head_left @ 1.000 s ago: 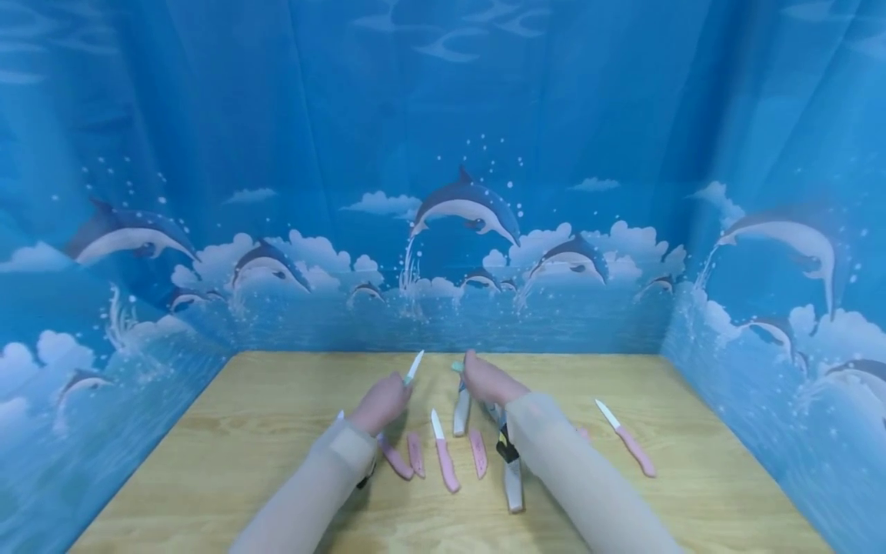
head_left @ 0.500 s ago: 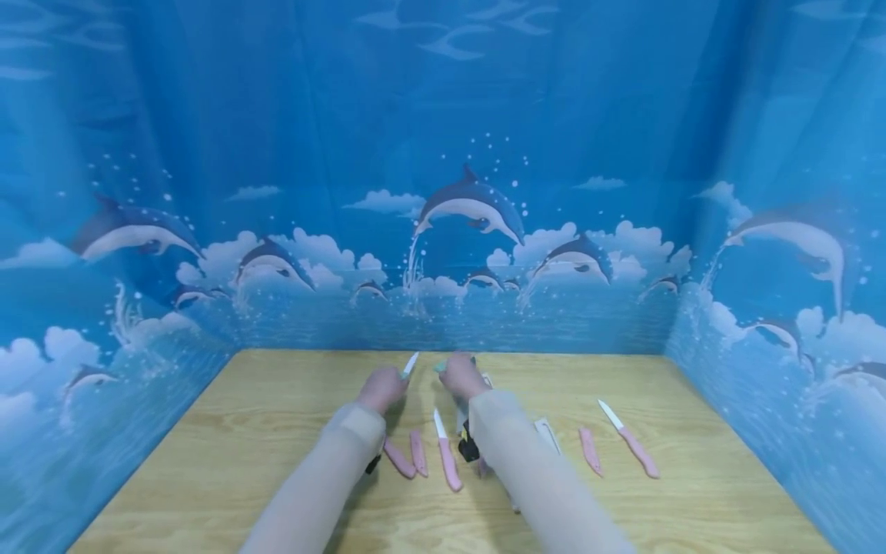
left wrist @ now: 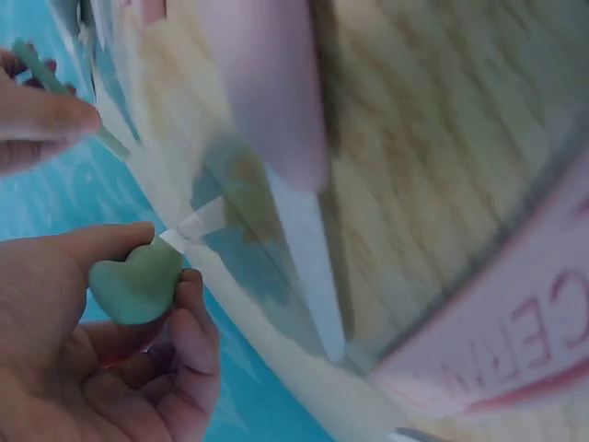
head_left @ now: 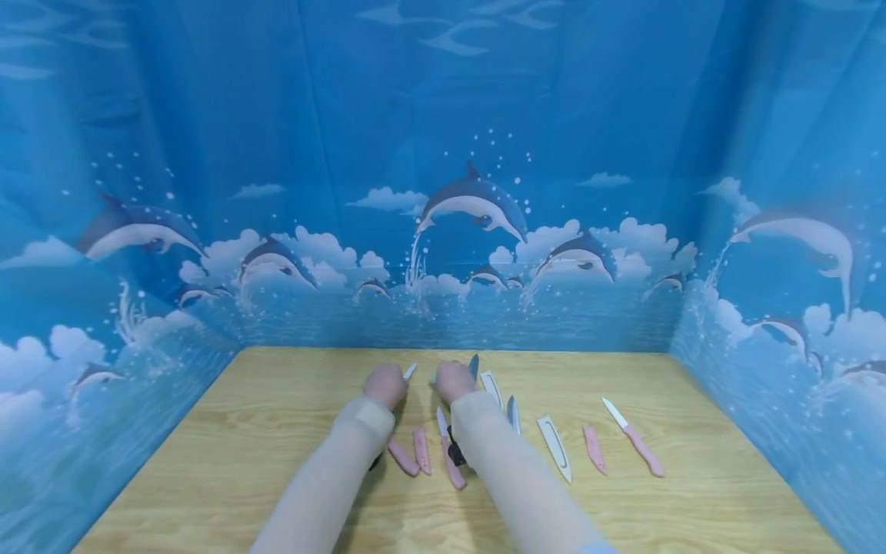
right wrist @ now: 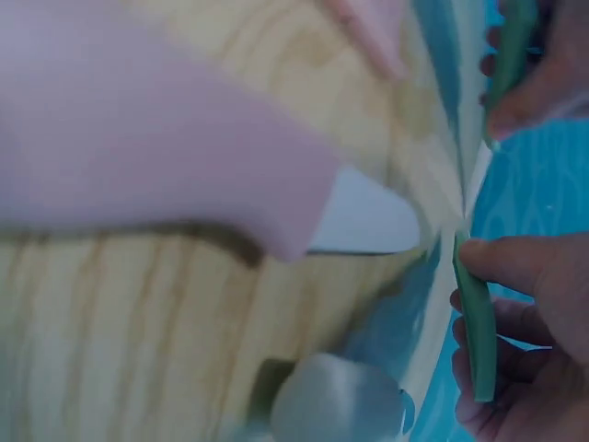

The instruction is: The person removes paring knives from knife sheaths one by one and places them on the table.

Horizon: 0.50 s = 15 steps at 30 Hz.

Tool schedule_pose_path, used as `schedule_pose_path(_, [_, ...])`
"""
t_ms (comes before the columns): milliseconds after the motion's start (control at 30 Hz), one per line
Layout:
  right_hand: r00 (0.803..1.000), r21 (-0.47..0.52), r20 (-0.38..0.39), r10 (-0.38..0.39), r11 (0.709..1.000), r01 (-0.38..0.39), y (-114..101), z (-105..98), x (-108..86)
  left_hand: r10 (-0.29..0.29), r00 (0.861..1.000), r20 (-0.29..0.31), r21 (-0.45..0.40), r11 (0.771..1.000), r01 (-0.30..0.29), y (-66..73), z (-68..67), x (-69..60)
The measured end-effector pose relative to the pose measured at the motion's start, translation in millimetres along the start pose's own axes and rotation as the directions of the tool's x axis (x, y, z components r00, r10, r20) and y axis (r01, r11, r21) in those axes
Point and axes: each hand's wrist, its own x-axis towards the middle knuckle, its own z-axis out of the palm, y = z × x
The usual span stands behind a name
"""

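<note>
My left hand (head_left: 385, 385) grips the green handle (left wrist: 138, 284) of a small knife with a white blade (head_left: 410, 372). Opposite it, my right hand (head_left: 454, 380) pinches a flat green knife sheath (right wrist: 476, 331) between thumb and fingers. The blade points toward the sheath, and a gap shows between the hands in the head view. In the right wrist view, whether the blade tip meets the sheath cannot be told. Below the hands lie a pink-handled knife (head_left: 452, 462), a pink sheath (head_left: 421, 452) and another pink handle (head_left: 404, 457), its blade hidden by my left arm.
Right of my right arm are two white sheaths (head_left: 555, 448), a pink sheath (head_left: 594, 450) and a pink-handled knife (head_left: 640, 446). Two darker blades (head_left: 513, 414) show partly behind the arm. A blue dolphin-print curtain (head_left: 443, 308) borders the wooden table (head_left: 277, 446).
My right hand has moved left with the green sheath, closer to my left hand. The white sheaths and pink sheath on the right have come out from behind the right arm.
</note>
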Motion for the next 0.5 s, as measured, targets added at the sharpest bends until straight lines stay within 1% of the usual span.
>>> schedule_pose_path(67, [1.0,0.002,0.018,-0.002,1.0,0.002,-3,-2,-1.3,0.009,1.0,-0.005,0.024,1.0,-0.009,4.1,1.8,0.7])
schedule_pose_path(100, [1.0,0.008,0.028,-0.003,1.0,0.003,-4,-3,-1.9,0.007,1.0,0.003,0.036,0.999,-0.007,6.4,2.8,1.1])
schedule_pose_path(233, [0.999,0.024,0.033,-0.017,1.0,0.016,0,-1,-1.2,-0.005,1.0,0.021,0.038,0.999,0.004,13.1,8.0,2.5])
schedule_pose_path(333, [1.0,0.033,0.019,-0.021,0.999,0.02,8,5,1.7,-0.01,0.999,0.036,0.046,0.999,0.008,14.8,11.6,3.8])
schedule_pose_path(400, [1.0,0.05,0.012,-0.022,0.999,0.022,12,9,2.7,-0.012,0.999,0.047,0.066,0.998,0.009,14.5,14.0,5.4])
schedule_pose_path(500, [0.999,0.075,0.002,-0.048,0.996,0.047,15,9,2.6,-0.011,0.999,0.05,0.07,0.998,0.007,13.7,14.5,4.9])
